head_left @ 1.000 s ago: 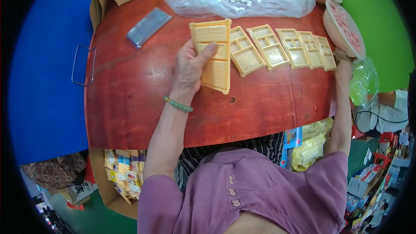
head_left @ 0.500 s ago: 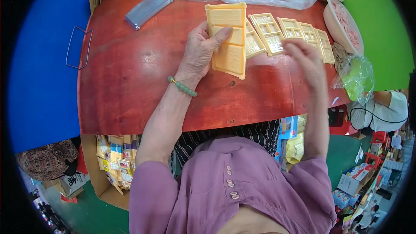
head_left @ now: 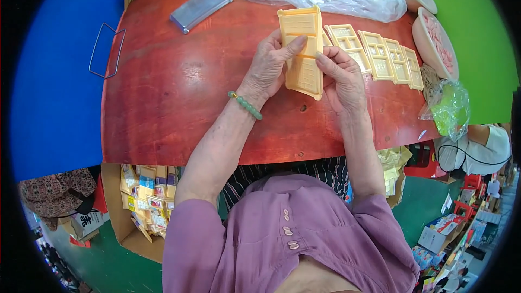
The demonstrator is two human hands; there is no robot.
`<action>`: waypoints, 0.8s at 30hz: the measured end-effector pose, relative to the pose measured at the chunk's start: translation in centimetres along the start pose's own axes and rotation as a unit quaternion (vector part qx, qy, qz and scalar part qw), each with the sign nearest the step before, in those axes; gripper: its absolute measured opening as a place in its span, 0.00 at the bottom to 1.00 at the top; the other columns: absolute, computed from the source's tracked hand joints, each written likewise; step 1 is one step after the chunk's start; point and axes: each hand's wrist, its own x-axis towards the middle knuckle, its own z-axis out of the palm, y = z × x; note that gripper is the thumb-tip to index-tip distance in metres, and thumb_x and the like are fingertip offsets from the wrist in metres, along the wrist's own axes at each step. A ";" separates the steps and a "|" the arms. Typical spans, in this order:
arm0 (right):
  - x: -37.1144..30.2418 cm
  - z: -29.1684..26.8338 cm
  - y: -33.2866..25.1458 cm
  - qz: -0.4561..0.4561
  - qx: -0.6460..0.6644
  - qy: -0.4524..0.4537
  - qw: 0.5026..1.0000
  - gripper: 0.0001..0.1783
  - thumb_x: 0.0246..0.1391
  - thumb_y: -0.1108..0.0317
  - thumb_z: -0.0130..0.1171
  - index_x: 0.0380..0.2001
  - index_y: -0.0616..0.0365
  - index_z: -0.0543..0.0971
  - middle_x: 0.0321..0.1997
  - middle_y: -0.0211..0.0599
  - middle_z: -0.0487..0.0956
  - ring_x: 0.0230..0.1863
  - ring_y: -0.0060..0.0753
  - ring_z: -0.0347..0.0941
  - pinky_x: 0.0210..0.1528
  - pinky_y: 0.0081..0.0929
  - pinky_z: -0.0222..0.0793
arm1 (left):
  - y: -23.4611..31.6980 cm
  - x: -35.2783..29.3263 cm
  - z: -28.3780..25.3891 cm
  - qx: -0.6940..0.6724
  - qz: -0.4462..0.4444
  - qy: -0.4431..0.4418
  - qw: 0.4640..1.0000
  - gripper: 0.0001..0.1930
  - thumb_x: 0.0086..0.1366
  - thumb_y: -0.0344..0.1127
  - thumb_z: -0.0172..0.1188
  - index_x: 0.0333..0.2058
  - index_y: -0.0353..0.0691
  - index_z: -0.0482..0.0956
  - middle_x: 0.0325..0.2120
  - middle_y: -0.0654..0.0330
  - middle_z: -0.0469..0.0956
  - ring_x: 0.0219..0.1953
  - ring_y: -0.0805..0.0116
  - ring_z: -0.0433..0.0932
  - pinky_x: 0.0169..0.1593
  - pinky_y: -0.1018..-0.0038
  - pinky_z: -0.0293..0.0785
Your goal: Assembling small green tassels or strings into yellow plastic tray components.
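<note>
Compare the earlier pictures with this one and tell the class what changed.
The right hand left the brown bundle and came leftward to the right edge of the yellow tray. The left hand kept hold of it but moved it rightward. The row of trays and the clear case stayed put.

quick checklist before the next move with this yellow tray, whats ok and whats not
1. Left hand holding the yellow tray, thumb across its face: ok.
2. Right hand at the tray's right edge: ok; whether it grips firmly: cannot tell.
3. Held piece is one tray, not several stacked: cannot tell.
4. Row of trays on the table with compartments facing up: ok for those visible.
5. Row's left end fully in view: not ok, partly hidden behind the hands and held tray.
6. Clear bag of white pieces apart from the hands: ok.
</note>
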 end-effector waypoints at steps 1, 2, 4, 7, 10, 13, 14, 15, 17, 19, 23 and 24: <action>0.1 -0.2 0.0 0.009 0.016 -0.007 1.000 0.05 0.55 0.74 0.58 0.35 0.60 0.77 0.34 0.31 0.79 0.33 0.19 0.76 0.38 0.18 0.74 | 0.0 0.1 0.0 -0.002 -0.001 -0.001 1.000 0.17 0.62 0.36 0.61 0.46 0.34 0.72 0.41 0.58 0.77 0.42 0.71 0.77 0.45 0.74 0.77; 0.2 -0.4 0.1 0.009 0.016 -0.005 1.000 0.05 0.55 0.74 0.58 0.35 0.60 0.77 0.34 0.31 0.79 0.33 0.19 0.76 0.38 0.18 0.74 | 0.0 0.2 0.0 -0.003 -0.003 -0.001 1.000 0.17 0.62 0.36 0.61 0.46 0.34 0.72 0.41 0.58 0.77 0.42 0.71 0.77 0.45 0.74 0.77; 0.3 -0.7 0.3 0.022 0.031 -0.017 0.999 0.05 0.55 0.73 0.58 0.35 0.60 0.77 0.34 0.31 0.80 0.33 0.18 0.76 0.38 0.18 0.74 | 0.0 0.3 0.0 -0.002 -0.015 0.002 1.000 0.17 0.62 0.38 0.61 0.46 0.35 0.72 0.40 0.59 0.77 0.41 0.72 0.77 0.45 0.74 0.76; 0.0 -0.1 0.1 0.002 0.011 0.007 1.000 0.05 0.55 0.72 0.58 0.35 0.60 0.78 0.33 0.30 0.80 0.32 0.18 0.76 0.37 0.17 0.73 | -0.1 0.4 0.2 0.007 0.004 0.023 1.000 0.16 0.62 0.39 0.61 0.44 0.35 0.72 0.39 0.59 0.77 0.41 0.72 0.77 0.46 0.73 0.76; 0.0 -0.1 0.2 -0.005 0.005 0.004 1.000 0.05 0.55 0.71 0.58 0.35 0.60 0.78 0.33 0.30 0.80 0.32 0.18 0.76 0.37 0.16 0.73 | -0.5 0.3 0.1 -0.020 0.031 0.053 0.998 0.15 0.63 0.39 0.60 0.44 0.36 0.73 0.38 0.60 0.77 0.41 0.71 0.77 0.45 0.73 0.76; -0.2 0.3 0.3 -0.010 0.030 -0.006 0.999 0.05 0.56 0.71 0.58 0.35 0.60 0.78 0.34 0.30 0.80 0.32 0.18 0.76 0.37 0.16 0.73 | -0.5 0.3 -0.2 -0.039 0.057 0.054 0.996 0.14 0.64 0.38 0.58 0.44 0.35 0.73 0.38 0.60 0.77 0.41 0.71 0.78 0.45 0.72 0.76; -0.3 0.4 0.3 -0.011 0.032 -0.007 0.999 0.05 0.56 0.71 0.58 0.35 0.60 0.78 0.34 0.30 0.80 0.32 0.18 0.76 0.37 0.16 0.73 | -0.5 0.3 -0.1 -0.037 0.057 0.053 0.996 0.14 0.64 0.38 0.58 0.44 0.35 0.73 0.38 0.60 0.77 0.41 0.71 0.78 0.45 0.72 0.76; -0.3 0.5 0.3 -0.007 0.044 -0.011 0.999 0.05 0.56 0.71 0.58 0.35 0.60 0.78 0.34 0.30 0.80 0.32 0.18 0.76 0.37 0.17 0.73 | -0.5 0.2 -0.1 -0.046 0.054 0.057 0.996 0.14 0.65 0.38 0.57 0.44 0.35 0.73 0.38 0.60 0.77 0.41 0.71 0.78 0.45 0.73 0.76; -0.4 0.6 0.5 -0.002 0.058 -0.017 0.998 0.05 0.56 0.71 0.58 0.35 0.59 0.78 0.34 0.30 0.80 0.32 0.19 0.76 0.37 0.17 0.73 | -0.4 0.1 0.0 -0.054 0.053 0.060 0.995 0.14 0.66 0.38 0.56 0.44 0.35 0.74 0.39 0.60 0.77 0.41 0.71 0.78 0.45 0.73 0.76; -0.5 0.5 0.8 0.000 0.059 -0.031 0.998 0.05 0.56 0.70 0.58 0.34 0.59 0.77 0.34 0.30 0.79 0.33 0.19 0.76 0.39 0.18 0.73 | -0.5 0.0 0.3 -0.071 0.045 0.047 0.995 0.14 0.67 0.39 0.54 0.44 0.34 0.74 0.39 0.59 0.77 0.41 0.71 0.78 0.45 0.74 0.76; -0.7 0.6 0.9 -0.007 0.074 -0.026 0.997 0.06 0.55 0.70 0.59 0.35 0.60 0.79 0.33 0.29 0.80 0.34 0.17 0.74 0.40 0.18 0.69 | -0.7 -0.1 0.5 -0.042 0.043 0.059 0.996 0.15 0.67 0.40 0.53 0.45 0.33 0.74 0.39 0.58 0.77 0.41 0.71 0.78 0.45 0.74 0.76; -0.7 0.8 1.0 -0.022 0.072 -0.020 0.997 0.06 0.56 0.70 0.59 0.35 0.61 0.79 0.33 0.29 0.80 0.34 0.17 0.74 0.40 0.17 0.69 | -0.7 -0.2 0.6 -0.037 0.041 0.062 0.997 0.16 0.68 0.40 0.53 0.46 0.33 0.73 0.40 0.58 0.77 0.41 0.71 0.77 0.45 0.74 0.76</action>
